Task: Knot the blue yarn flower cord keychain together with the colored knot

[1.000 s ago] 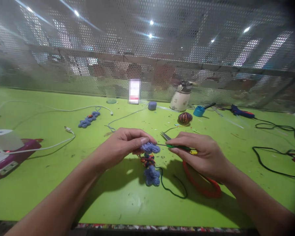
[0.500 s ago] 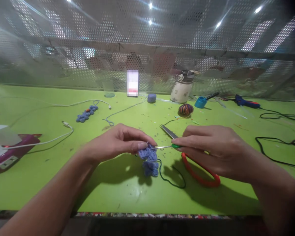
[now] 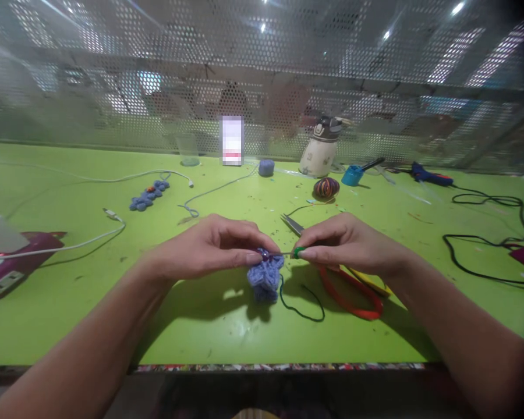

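From the blue crochet piece (image 3: 265, 279), a blue yarn ball (image 3: 266, 168) stood at 12 o'clock, a striped ball (image 3: 326, 188) at 1, a flower strip (image 3: 151, 196) at 10. Scissors (image 3: 293, 225) lay towards 3 o'clock, their middle hidden by the right hand (image 3: 349, 241). This hand pinched a green-handled tool (image 3: 297, 252), its shaft reaching the piece; the left hand (image 3: 213, 244), at 10 o'clock, gripped the piece's upper edge between thumb and fingers.

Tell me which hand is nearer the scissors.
Right. The right hand is close by the scissors, hiding their middle; the left hand is off to their left, pinching the yarn flower.
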Demonstrator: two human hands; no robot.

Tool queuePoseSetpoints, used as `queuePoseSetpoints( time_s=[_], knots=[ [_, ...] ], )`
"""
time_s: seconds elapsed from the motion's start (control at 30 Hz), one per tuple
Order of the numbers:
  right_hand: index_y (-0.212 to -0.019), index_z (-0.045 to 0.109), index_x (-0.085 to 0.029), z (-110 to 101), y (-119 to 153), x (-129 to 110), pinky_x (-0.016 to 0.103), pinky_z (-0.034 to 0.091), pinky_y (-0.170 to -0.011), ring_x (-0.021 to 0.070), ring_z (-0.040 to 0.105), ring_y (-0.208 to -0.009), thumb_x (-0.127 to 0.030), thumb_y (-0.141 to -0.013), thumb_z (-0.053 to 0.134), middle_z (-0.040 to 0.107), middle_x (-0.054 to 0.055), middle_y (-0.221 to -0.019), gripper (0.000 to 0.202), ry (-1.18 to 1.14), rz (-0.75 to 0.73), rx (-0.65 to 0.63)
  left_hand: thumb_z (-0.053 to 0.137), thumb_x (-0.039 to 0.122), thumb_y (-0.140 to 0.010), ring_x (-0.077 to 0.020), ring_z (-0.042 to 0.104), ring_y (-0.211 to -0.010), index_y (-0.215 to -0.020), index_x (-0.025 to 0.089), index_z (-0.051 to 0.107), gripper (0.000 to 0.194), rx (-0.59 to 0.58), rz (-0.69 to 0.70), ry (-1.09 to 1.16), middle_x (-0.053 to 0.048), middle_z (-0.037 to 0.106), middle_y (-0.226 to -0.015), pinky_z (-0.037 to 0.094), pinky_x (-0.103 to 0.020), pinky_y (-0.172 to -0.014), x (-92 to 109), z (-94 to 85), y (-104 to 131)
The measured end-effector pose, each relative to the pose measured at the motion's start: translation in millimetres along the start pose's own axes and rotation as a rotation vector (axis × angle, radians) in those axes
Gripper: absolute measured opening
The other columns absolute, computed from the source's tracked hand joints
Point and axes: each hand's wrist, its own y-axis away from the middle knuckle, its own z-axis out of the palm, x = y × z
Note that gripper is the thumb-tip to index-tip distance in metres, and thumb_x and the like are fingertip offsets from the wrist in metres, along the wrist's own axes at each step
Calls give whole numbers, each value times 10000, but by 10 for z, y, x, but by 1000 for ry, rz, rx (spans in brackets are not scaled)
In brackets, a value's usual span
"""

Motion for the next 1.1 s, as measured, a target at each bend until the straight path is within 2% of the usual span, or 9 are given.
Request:
queuePoseSetpoints(
  time_s=[0.17,0.33,0.47,0.63,0.73,0.9,1.1],
  knots=[
    [-796,724,-149,66,-18,-17,212,335,-447,68,432,-481,-294,-789,670,531,-30,-546,156,-115,1,53,716,202,-745,-174,655,-836,-1028,162,711,285,48,-77,141,-66,724,-943,504,-287,-759,-18,42,-15],
    [-791,721,-155,121,2,-63,229,365,-459,86,477,-507,-318,-779,681,577,-5,-590,169,-65,-19,190,699,210,-735,-169,652,-751,-971,128,690,251,186,-115,32,-77,720,-866,514,-306,-720,-114,68,-99],
    [-806,723,-175,105,34,-67,253,433,-509,128,568,-586,-343,-785,677,653,28,-692,175,122,-111,323,686,165,-699,-150,631,-682,-903,119,676,209,341,-165,-76,-72,711,-811,495,-261,-605,-206,91,-176],
    [-891,714,-204,82,54,-54,279,494,-644,160,637,-718,-224,-833,631,710,44,-802,103,530,-406,426,647,128,-726,-112,576,-526,-877,119,622,153,462,-212,75,-47,673,-713,471,-265,-528,-369,166,-273],
    [-941,692,-200,113,68,-86,266,482,-618,148,625,-691,-153,-830,617,692,38,-794,142,671,-543,464,643,127,-746,-135,607,-570,-875,127,611,134,510,-190,131,-69,682,-750,476,-285,-550,-462,213,-324],
    [-939,672,-202,180,70,-138,262,468,-579,140,600,-626,-146,-828,628,648,20,-726,132,726,-594,639,651,67,-733,-135,619,-645,-796,136,599,106,596,-165,148,-66,680,-759,489,-282,-615,-481,268,-360],
    [-995,663,-193,180,27,-57,276,472,-600,154,598,-669,-144,-820,635,645,45,-790,183,926,-666,809,615,71,-777,-103,571,-520,-800,158,550,111,666,-163,169,-32,661,-702,477,-259,-518,-508,321,-364]
  ],
)
